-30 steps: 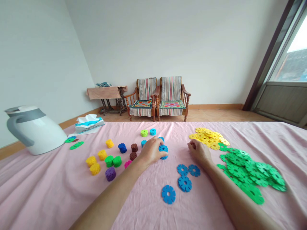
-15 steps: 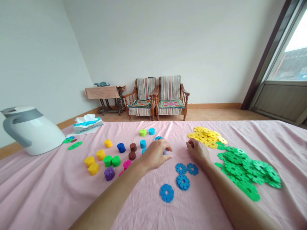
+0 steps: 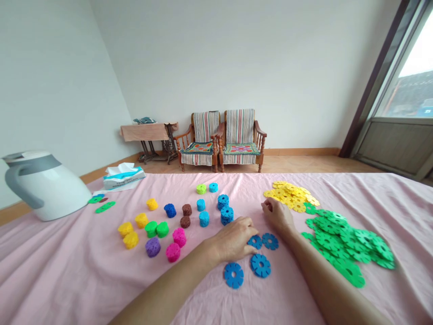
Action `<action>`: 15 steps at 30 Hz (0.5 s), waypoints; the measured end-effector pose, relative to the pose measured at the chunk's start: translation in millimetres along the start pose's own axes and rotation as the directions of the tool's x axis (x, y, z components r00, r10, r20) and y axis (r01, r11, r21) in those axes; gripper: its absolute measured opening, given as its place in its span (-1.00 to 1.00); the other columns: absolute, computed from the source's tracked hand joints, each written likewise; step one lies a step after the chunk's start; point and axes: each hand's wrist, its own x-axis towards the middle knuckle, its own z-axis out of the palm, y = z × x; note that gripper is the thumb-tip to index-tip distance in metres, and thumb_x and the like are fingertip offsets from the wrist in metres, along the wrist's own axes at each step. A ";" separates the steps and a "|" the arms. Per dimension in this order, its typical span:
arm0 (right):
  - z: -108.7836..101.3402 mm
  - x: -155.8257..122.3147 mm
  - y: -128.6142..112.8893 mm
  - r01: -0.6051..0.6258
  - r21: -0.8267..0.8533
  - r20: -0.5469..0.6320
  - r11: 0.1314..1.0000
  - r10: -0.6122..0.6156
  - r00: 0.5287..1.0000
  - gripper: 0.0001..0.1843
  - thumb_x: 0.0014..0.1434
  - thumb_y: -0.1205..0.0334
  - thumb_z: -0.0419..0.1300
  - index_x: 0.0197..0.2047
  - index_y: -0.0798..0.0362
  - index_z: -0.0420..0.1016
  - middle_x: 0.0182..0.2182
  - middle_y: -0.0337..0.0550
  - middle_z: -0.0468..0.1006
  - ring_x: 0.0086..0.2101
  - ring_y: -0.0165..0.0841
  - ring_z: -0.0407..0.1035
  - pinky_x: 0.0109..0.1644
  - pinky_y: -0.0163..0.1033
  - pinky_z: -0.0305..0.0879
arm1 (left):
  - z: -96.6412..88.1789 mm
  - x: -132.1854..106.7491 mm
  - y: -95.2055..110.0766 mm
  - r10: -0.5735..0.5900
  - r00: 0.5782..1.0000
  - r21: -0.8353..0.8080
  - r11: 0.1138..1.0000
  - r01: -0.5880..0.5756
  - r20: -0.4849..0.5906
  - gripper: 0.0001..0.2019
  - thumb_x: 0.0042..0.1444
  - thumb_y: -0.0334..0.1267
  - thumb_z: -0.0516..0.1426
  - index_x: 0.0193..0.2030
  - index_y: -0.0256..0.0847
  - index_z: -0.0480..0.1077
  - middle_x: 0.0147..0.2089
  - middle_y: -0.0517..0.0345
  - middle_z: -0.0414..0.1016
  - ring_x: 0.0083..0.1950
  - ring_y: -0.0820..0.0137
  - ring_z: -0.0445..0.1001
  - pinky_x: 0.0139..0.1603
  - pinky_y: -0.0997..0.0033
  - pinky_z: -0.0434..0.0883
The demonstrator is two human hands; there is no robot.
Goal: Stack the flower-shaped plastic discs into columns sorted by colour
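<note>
Left hand (image 3: 235,239): reaching over the blue discs (image 3: 239,276), thumb and fingers spreading apart around one; contact is not showing clearly.
Right hand (image 3: 279,215): curling beside the yellow pile (image 3: 291,195); I cannot tell whether it is closing on anything.
Blue discs: lying on the surface (image 3: 264,302) between the arms (image 3: 179,280).
Blue stacks (image 3: 227,219): standing just beyond the left hand.
Green pile (image 3: 350,241): sprawling on the right.
</note>
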 end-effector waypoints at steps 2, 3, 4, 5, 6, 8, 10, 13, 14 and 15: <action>-0.4 -0.4 -0.1 0.000 0.005 0.003 1.000 0.000 1.000 -0.80 0.11 0.19 0.02 -0.48 0.04 0.36 -0.60 -0.25 0.39 -0.54 -0.44 0.18 -0.47 -0.35 -0.08 | 2.0 0.5 -1.3 -0.026 1.000 -0.039 0.999 0.026 -0.007 -0.70 -0.04 -0.18 0.27 -0.15 -0.18 0.41 -0.21 0.10 0.36 -0.14 0.31 0.37 -0.13 0.42 0.32; -0.6 -0.7 -0.1 0.000 0.007 0.005 1.000 0.000 1.000 -0.80 0.11 0.19 0.02 -0.48 0.04 0.36 -0.60 -0.25 0.39 -0.54 -0.44 0.18 -0.47 -0.35 -0.08 | 2.5 0.4 -2.3 -0.039 0.999 -0.061 0.997 0.038 -0.010 -0.68 -0.07 -0.17 0.29 -0.16 -0.19 0.40 -0.21 0.11 0.36 -0.15 0.31 0.37 -0.15 0.43 0.32; -0.8 -0.9 -0.1 0.001 0.010 0.008 1.000 -0.001 1.000 -0.81 0.11 0.19 0.02 -0.48 0.04 0.36 -0.60 -0.25 0.39 -0.54 -0.44 0.19 -0.47 -0.35 -0.08 | 2.5 0.0 -3.3 -0.052 0.999 -0.079 0.996 0.051 -0.011 -0.66 -0.11 -0.17 0.31 -0.18 -0.19 0.39 -0.21 0.12 0.36 -0.16 0.32 0.37 -0.17 0.44 0.33; -0.9 -1.1 -0.1 0.002 0.013 0.009 1.000 -0.002 1.000 -0.81 0.11 0.19 0.02 -0.47 0.04 0.36 -0.59 -0.25 0.39 -0.54 -0.44 0.19 -0.47 -0.35 -0.07 | 2.0 -0.7 -4.3 -0.066 0.998 -0.091 0.994 0.065 -0.008 -0.64 -0.15 -0.17 0.32 -0.21 -0.20 0.38 -0.22 0.13 0.35 -0.18 0.34 0.37 -0.20 0.46 0.33; -0.9 -1.2 0.1 0.002 0.015 0.010 1.000 -0.002 1.000 -0.81 0.11 0.19 0.02 -0.47 0.04 0.36 -0.59 -0.25 0.39 -0.54 -0.44 0.19 -0.47 -0.35 -0.07 | 1.0 -1.6 -4.9 -0.082 0.997 -0.095 0.992 0.082 0.003 -0.63 -0.18 -0.17 0.33 -0.23 -0.20 0.37 -0.23 0.15 0.35 -0.21 0.35 0.37 -0.25 0.47 0.33; -0.5 -1.2 0.6 0.003 0.017 0.007 1.000 -0.003 1.000 -0.80 0.10 0.19 0.02 -0.48 0.04 0.35 -0.60 -0.25 0.39 -0.55 -0.44 0.19 -0.48 -0.35 -0.07 | -2.1 -3.7 -4.9 -0.111 0.993 -0.085 0.990 0.114 0.037 -0.62 -0.22 -0.16 0.34 -0.27 -0.20 0.35 -0.25 0.17 0.34 -0.26 0.37 0.37 -0.32 0.49 0.31; 0.2 -1.0 1.3 0.009 0.021 -0.001 1.000 -0.009 1.000 -0.80 0.10 0.18 0.02 -0.48 0.04 0.35 -0.60 -0.25 0.39 -0.54 -0.43 0.19 -0.48 -0.35 -0.07 | -5.4 -5.7 -2.9 -0.126 0.990 -0.066 0.989 0.130 0.066 -0.64 -0.22 -0.15 0.32 -0.29 -0.19 0.33 -0.26 0.18 0.33 -0.28 0.39 0.36 -0.35 0.50 0.30; 0.5 -0.6 1.8 0.020 0.027 -0.003 0.999 -0.019 1.000 -0.80 0.10 0.18 0.01 -0.48 0.04 0.36 -0.59 -0.25 0.40 -0.54 -0.43 0.20 -0.47 -0.34 -0.07 | -7.8 -7.5 2.3 -0.128 0.989 -0.024 0.991 0.130 0.070 -0.67 -0.22 -0.17 0.28 -0.31 -0.18 0.30 -0.27 0.18 0.33 -0.30 0.38 0.36 -0.35 0.48 0.30; 0.4 -0.5 1.7 0.019 0.024 0.000 1.000 -0.019 1.000 -0.80 0.10 0.19 0.01 -0.48 0.04 0.35 -0.59 -0.25 0.40 -0.54 -0.43 0.20 -0.47 -0.34 -0.07 | -7.9 -7.7 4.4 -0.128 0.990 -0.005 0.992 0.129 0.065 -0.68 -0.22 -0.17 0.27 -0.32 -0.18 0.29 -0.28 0.17 0.33 -0.30 0.36 0.36 -0.35 0.47 0.31; 0.1 -0.5 1.5 0.018 0.021 0.002 1.000 -0.018 1.000 -0.80 0.10 0.19 0.01 -0.49 0.04 0.35 -0.59 -0.25 0.39 -0.54 -0.43 0.20 -0.47 -0.34 -0.06 | -7.6 -7.9 6.4 -0.128 0.990 0.015 0.992 0.127 0.060 -0.68 -0.22 -0.18 0.25 -0.32 -0.18 0.28 -0.28 0.16 0.34 -0.30 0.35 0.36 -0.33 0.45 0.32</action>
